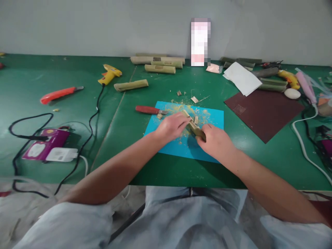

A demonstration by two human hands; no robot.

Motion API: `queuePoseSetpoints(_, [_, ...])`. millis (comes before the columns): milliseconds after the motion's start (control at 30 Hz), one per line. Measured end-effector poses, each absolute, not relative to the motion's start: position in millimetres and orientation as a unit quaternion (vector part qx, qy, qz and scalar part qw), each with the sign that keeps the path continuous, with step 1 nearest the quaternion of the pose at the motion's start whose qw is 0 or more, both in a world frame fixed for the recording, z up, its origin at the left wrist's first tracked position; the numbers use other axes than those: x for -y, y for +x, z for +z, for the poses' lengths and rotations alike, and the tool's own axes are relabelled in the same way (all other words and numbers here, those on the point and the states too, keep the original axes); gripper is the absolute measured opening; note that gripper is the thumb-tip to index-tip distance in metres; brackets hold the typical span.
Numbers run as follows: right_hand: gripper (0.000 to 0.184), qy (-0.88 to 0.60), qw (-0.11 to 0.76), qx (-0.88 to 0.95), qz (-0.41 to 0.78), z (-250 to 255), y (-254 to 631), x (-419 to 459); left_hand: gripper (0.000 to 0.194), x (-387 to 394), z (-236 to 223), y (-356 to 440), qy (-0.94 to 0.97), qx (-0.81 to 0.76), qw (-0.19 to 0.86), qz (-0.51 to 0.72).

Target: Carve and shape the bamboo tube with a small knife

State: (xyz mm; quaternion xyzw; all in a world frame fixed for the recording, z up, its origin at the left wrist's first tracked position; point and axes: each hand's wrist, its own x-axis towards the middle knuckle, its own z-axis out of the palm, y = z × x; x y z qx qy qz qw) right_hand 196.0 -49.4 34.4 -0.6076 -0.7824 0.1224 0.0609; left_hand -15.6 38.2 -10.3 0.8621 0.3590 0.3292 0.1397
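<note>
At the lower left of the frame, a purple power strip (58, 138) sits on the green surface (181, 173), off to one side, which probably keeps its cords away from the working spot.

At centre, the right hand (216, 138) grasps the near end of a notched bamboo piece (198, 132), seemingly to steady it. The left hand (172, 128) has its fingers drawn together against the piece's upper part; whether they grip it or only press there cannot be told. The piece slants just above a blue sheet (166, 148), which likely serves to catch the shavings strewn over it.

A red-handled knife (147, 109) lies at the sheet's left edge, its blade over the sheet, perhaps left there for easy reach. Right of centre, a dark brown sheet (264, 117) lies flat. Farther back, at upper left, a yellow hot glue gun (110, 73) rests on its side. At upper centre, bamboo tubes (160, 69) lie grouped near the wall, apparently to stay out of the way.
</note>
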Motion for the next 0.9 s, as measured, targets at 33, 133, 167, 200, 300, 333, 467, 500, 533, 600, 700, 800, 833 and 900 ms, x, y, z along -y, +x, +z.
queuePoseSetpoints(33, [0.016,-0.607,0.061,0.783,0.122,34.4,196.2,49.4,0.024,-38.5,-10.8,-15.3,0.860,-0.360,0.136,0.334])
queuePoseSetpoints(133, [0.017,-0.608,0.060,0.783,0.120,33.9,196.7,48.7,0.025,-40.9,-12.3,-15.5,0.858,-0.365,0.130,0.339])
queuePoseSetpoints(167, [0.016,-0.608,0.059,0.782,0.122,33.9,196.9,48.4,0.024,-41.8,-12.7,-15.8,0.860,-0.361,0.135,0.336])
queuePoseSetpoints(200, [0.016,-0.609,0.057,0.781,0.124,33.9,196.9,48.2,0.024,-42.6,-13.0,-16.1,0.860,-0.358,0.138,0.337])
queuePoseSetpoints(300, [0.017,-0.612,0.054,0.779,0.129,34.7,196.9,47.6,0.023,-42.9,-13.0,-16.5,0.856,-0.365,0.127,0.343])
queuePoseSetpoints(333, [0.017,-0.613,0.054,0.778,0.130,35.0,196.9,47.6,0.023,-42.2,-12.8,-16.2,0.860,-0.361,0.124,0.340])
queuePoseSetpoints(467, [0.017,-0.611,0.056,0.778,0.134,35.3,197.0,47.9,0.024,-39.1,-11.5,-14.6,0.866,-0.349,0.113,0.339])
queuePoseSetpoints(500, [0.017,-0.612,0.057,0.777,0.135,35.1,197.0,47.9,0.025,-38.7,-11.2,-14.7,0.863,-0.356,0.107,0.343])
queuePoseSetpoints(533, [0.017,-0.613,0.057,0.776,0.135,34.9,197.1,47.9,0.026,-38.5,-10.9,-15.0,0.862,-0.359,0.103,0.343])
queuePoseSetpoints(600, [0.016,-0.613,0.057,0.776,0.139,34.5,197.3,47.5,0.026,-38.5,-10.3,-16.5,0.867,-0.353,0.104,0.335])
queuePoseSetpoints(700, [0.017,-0.609,0.060,0.779,0.138,34.0,197.8,46.7,0.026,-39.1,-9.7,-19.5,0.868,-0.352,0.101,0.336])
queuePoseSetpoints(800, [0.016,-0.610,0.057,0.778,0.137,33.7,198.0,46.4,0.025,-39.2,-9.9,-20.8,0.869,-0.345,0.114,0.335])
queuePoseSetpoints(833, [0.016,-0.611,0.056,0.778,0.137,33.6,198.0,46.4,0.025,-39.1,-10.0,-20.7,0.868,-0.343,0.117,0.339])
queuePoseSetpoints(900, [0.016,-0.610,0.057,0.779,0.136,33.7,197.7,46.8,0.025,-38.8,-9.9,-20.2,0.865,-0.344,0.113,0.348])
